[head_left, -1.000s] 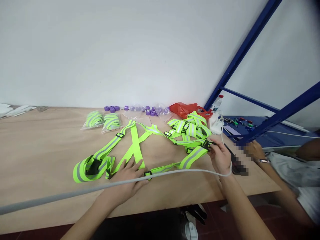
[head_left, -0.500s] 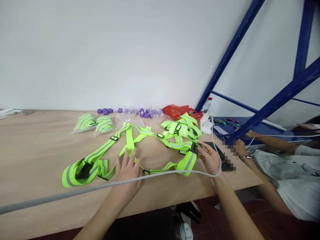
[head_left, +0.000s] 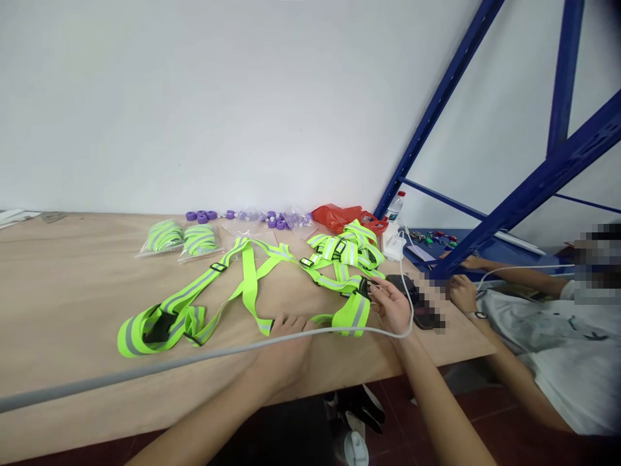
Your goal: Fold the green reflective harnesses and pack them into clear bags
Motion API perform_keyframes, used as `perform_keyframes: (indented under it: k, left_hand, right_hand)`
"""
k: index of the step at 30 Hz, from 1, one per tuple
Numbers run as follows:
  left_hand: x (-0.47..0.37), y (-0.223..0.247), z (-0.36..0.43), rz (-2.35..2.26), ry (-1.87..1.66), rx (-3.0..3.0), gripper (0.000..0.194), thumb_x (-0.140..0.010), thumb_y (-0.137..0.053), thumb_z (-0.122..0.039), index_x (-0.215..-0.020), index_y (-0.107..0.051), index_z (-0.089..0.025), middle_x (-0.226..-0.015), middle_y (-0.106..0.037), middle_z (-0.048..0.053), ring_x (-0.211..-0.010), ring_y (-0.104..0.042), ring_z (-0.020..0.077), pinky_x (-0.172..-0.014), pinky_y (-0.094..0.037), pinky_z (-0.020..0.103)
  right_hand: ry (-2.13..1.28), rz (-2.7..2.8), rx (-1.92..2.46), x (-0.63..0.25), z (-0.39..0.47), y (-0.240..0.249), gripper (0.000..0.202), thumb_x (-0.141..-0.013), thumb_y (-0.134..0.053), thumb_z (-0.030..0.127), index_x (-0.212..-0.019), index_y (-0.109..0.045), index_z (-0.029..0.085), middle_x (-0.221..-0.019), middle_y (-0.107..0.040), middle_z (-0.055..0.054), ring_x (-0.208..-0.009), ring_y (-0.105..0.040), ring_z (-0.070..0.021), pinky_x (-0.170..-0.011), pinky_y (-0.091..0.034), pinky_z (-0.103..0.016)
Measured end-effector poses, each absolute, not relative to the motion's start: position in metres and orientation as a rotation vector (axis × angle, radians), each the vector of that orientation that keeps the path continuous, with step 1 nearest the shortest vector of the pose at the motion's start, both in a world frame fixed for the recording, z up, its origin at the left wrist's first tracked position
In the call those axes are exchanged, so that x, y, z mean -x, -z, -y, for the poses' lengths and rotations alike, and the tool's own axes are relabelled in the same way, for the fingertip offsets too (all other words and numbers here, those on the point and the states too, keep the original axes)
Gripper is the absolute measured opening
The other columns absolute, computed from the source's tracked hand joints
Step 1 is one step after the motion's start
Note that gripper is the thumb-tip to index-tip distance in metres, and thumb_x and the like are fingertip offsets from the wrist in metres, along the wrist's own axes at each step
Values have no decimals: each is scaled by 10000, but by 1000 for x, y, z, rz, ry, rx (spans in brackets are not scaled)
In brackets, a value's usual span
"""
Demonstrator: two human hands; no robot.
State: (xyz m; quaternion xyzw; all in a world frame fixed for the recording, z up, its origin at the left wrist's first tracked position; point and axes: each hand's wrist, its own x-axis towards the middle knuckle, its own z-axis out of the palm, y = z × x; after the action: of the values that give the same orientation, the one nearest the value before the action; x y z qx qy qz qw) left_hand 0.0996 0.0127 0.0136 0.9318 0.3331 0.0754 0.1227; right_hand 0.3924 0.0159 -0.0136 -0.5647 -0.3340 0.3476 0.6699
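A neon-yellow reflective strap vest (head_left: pixel 250 278) with grey stripes and black sliders lies spread on the table. My left hand (head_left: pixel 286 349) is at its lower strap near the front edge, fingers bent over the strap; the fingertips' underside is hidden. At the vest's right end, my right hand (head_left: pixel 392 307) pinches the black buckle (head_left: pixel 363 287) between thumb and fingers. The vest's left end forms a wide loop (head_left: pixel 130 336) with a dark piece inside. Behind the right end, a heap of similar reflective straps (head_left: pixel 347 249) touches or lies close to it.
Two bagged strap bundles (head_left: pixel 200 241), purple rolls (head_left: pixel 202 217), clear bags and a red plastic bag (head_left: pixel 339 217) line the wall. A grey cable (head_left: pixel 233 351) crosses in front of my hands. A black phone-like object (head_left: pixel 422 310), blue rack (head_left: pixel 485 226) and co-worker's hand (head_left: pixel 463 292) are right.
My left hand has slid right along the lower strap and its fingers, earlier spread, are now bent. My right hand stays at the buckle. The view has shifted slightly.
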Motion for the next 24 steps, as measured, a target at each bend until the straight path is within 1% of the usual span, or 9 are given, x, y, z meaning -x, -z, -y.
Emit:
perform_keyframes:
  k: [2, 4, 7, 10, 13, 15, 19, 22, 24]
  left_hand:
    - [-92, -19, -15, -1003, -251, -2618, 249, -930, -425, -129, -1066, -622, -199, -1020, -710, 104, -976, -659, 278, -849, -505, 393]
    - [-82, -24, -18, -1030, -242, -2566, 173, -975, -470, -285, -1047, -607, -208, -944, -709, 86, -906, -671, 284, -761, -503, 357]
    - [-66, -30, -22, -927, -144, -2641, 390, -873, -666, -476, -1166, -596, -228, -1013, -697, 76, -922, -675, 320, -720, -500, 349]
    - [-51, -37, -28, -741, -49, -2790, 486, -851, -698, -374, -1305, -558, -272, -1101, -643, 73, -955, -658, 314, -761, -509, 359]
    - [-41, -44, -32, -682, -1, -2883, 429, -892, -586, -224, -1318, -560, -266, -1114, -605, 84, -952, -645, 292, -788, -516, 369]
    - [-38, -47, -35, -718, -4, -2896, 388, -935, -511, -214, -1318, -567, -252, -1139, -599, 95, -947, -645, 285, -783, -525, 371]
    - [-31, -45, -40, -758, -12, -2890, 390, -1034, -415, -360, -1393, -538, -270, -1176, -618, 95, -953, -664, 282, -755, -540, 362]
    - [-23, -36, -44, -788, -5, -2896, 472, -1032, -408, -524, -1404, -550, -270, -1152, -661, 86, -914, -688, 280, -726, -539, 344]
    - [-18, -30, -45, -796, -29, -2884, 506, -1023, -391, -579, -1370, -588, -269, -1126, -686, 78, -881, -699, 273, -726, -537, 340]
  right_hand:
    - [-781, 738, 1263, -394, -17, 15, 523, -558, -924, 476, -983, -743, 231, -740, -745, -7, -569, -666, -163, -440, -528, -245]
    - [-778, 722, 1253, -395, -17, 18, 529, -547, -930, 468, -978, -743, 227, -742, -745, -6, -576, -666, -157, -445, -522, -235]
    - [-774, 705, 1246, -396, -16, 20, 546, -547, -929, 472, -992, -739, 220, -796, -759, -21, -586, -668, -157, -439, -519, -233]
    - [-776, 693, 1250, -396, -14, 22, 546, -554, -927, 471, -1003, -735, 226, -789, -755, -12, -585, -668, -161, -436, -528, -244]
    - [-790, 697, 1253, -396, -12, 24, 542, -557, -930, 459, -1008, -738, 228, -759, -746, -3, -586, -671, -164, -438, -530, -245]
    - [-802, 706, 1251, -396, -12, 24, 540, -556, -936, 445, -1009, -745, 220, -749, -740, -6, -579, -664, -157, -433, -522, -234]
    - [-795, 712, 1241, -398, -11, 25, 542, -545, -943, 442, -997, -752, 213, -733, -727, -8, -577, -652, -147, -415, -496, -206]
    - [-786, 726, 1223, -400, -10, 24, 545, -544, -943, 443, -996, -747, 208, -710, -709, -3, -547, -630, -138, -393, -474, -201]
    - [-789, 739, 1206, -401, -10, 25, 534, -556, -938, 440, -998, -746, 209, -680, -686, 11, -509, -603, -125, -380, -463, -204]
